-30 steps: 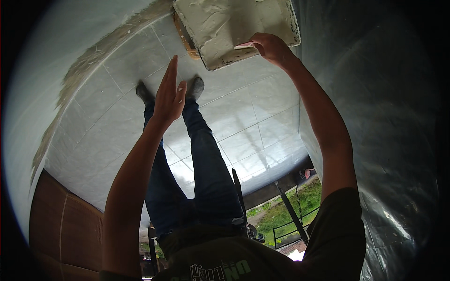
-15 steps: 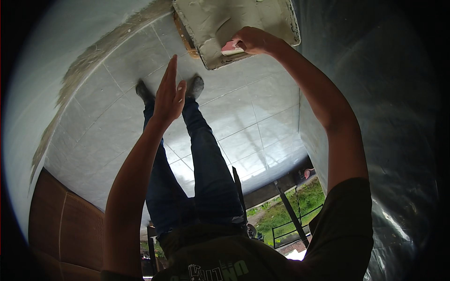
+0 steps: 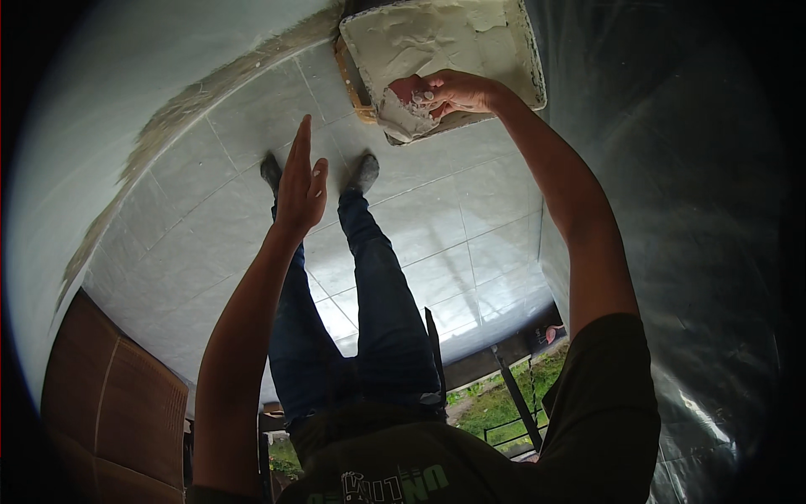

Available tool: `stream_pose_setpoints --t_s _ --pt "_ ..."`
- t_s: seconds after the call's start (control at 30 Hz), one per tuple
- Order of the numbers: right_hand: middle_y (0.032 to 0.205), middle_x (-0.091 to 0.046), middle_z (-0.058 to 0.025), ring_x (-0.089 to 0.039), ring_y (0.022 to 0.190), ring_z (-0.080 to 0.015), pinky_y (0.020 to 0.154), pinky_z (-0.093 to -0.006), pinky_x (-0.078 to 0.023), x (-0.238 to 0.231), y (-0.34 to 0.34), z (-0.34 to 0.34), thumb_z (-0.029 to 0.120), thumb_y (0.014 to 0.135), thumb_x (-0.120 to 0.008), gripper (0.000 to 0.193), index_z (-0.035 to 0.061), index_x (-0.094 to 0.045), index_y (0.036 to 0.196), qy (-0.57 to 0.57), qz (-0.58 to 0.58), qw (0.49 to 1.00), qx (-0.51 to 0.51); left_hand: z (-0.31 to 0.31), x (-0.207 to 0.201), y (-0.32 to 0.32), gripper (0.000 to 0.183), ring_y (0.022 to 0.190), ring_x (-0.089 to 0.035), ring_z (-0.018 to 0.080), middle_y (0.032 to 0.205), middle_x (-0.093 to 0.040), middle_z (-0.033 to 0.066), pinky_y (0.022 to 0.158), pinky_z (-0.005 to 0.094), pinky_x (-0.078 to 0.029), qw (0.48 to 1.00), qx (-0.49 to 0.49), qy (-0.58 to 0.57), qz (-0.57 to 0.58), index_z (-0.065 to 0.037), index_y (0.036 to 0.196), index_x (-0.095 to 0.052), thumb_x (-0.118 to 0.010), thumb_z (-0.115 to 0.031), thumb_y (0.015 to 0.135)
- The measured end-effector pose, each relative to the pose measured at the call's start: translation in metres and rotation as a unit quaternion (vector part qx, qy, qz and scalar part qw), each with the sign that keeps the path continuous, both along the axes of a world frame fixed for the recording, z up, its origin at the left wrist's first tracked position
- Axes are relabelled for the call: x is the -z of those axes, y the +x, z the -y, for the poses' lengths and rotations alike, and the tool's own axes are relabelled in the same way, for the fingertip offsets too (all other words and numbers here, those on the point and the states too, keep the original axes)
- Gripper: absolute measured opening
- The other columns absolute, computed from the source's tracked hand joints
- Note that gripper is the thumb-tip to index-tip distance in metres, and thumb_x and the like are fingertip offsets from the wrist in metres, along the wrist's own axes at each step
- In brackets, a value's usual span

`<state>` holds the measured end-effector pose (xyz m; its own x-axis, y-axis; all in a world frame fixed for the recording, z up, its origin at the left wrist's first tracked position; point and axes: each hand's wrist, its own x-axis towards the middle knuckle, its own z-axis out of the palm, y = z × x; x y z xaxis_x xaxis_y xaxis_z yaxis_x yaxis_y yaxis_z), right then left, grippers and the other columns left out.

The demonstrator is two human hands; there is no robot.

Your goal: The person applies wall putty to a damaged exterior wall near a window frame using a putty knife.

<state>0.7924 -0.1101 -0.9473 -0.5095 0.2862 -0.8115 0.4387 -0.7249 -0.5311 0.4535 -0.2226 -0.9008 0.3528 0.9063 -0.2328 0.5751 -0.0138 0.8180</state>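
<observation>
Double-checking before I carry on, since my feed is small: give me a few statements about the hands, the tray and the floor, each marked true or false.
1. The right hand grips a red spreader. True.
2. Pale paste clings to the spreader. True.
3. The left hand holds the rim of the tray. False: it is apart from the tray, fingers extended, with nothing visible in it.
4. The tray is bare. False: pale paste covers much of it.
5. Tiled floor shows around the feet. True.
</observation>
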Motion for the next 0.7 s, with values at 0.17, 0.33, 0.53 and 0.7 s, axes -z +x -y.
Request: stream_pose_setpoints --t_s 0.17,0.33,0.53,0.7 --pt "0.114 -0.066 0.001 -0.063 0.098 -0.012 0.093 -0.0345 -0.052 -0.034 0.017 0.036 0.02 0.093 -0.073 0.035 0.0116 -0.062 0.125 -0.058 -0.166 0.931 0.321 -0.015 -0.033 -0.008 0.065 0.148 -0.029 0.0415 0.162 -0.026 0.0239 0.121 0.0466 -0.026 1.0 -0.028 0.006 0.007 -0.003 0.159 -0.017 -0.038 -0.024 0.101" --pt "0.12 -0.067 -0.0037 -0.067 0.103 -0.0177 0.07 -0.028 -0.055 -0.093 -0.001 0.075 0.018 0.095 -0.068 0.039 0.0155 -0.057 0.133 -0.056 -0.296 0.798 0.522 -0.037 -0.087 -0.006 0.065 0.148 -0.03 0.0414 0.162 -0.026 0.0232 0.12 0.0479 -0.027 0.998 -0.029 0.056 0.014 -0.003 0.159 -0.017 -0.036 -0.029 0.102" --pt "0.118 -0.067 -0.0013 -0.066 0.098 -0.0136 0.067 -0.0272 -0.056 -0.175 -0.042 0.088 0.02 0.096 -0.068 0.036 0.0137 -0.058 0.13 -0.002 -0.37 0.719 0.589 -0.074 -0.174 0.005 0.067 0.147 -0.03 0.0437 0.162 -0.026 0.0252 0.118 0.05 -0.031 0.994 0.0 0.105 0.037 -0.005 0.159 -0.017 -0.038 -0.03 0.102" --pt "0.112 -0.064 -0.0007 -0.066 0.094 -0.0098 0.07 -0.0229 -0.058 -0.24 -0.08 0.09 0.02 0.092 -0.073 0.043 0.0129 -0.055 0.131 0.073 -0.352 0.698 0.62 -0.102 -0.24 0.012 0.067 0.147 -0.03 0.0445 0.161 -0.026 0.0253 0.118 0.0508 -0.03 0.972 0.035 0.22 0.07 -0.003 0.159 -0.017 -0.036 -0.033 0.103"
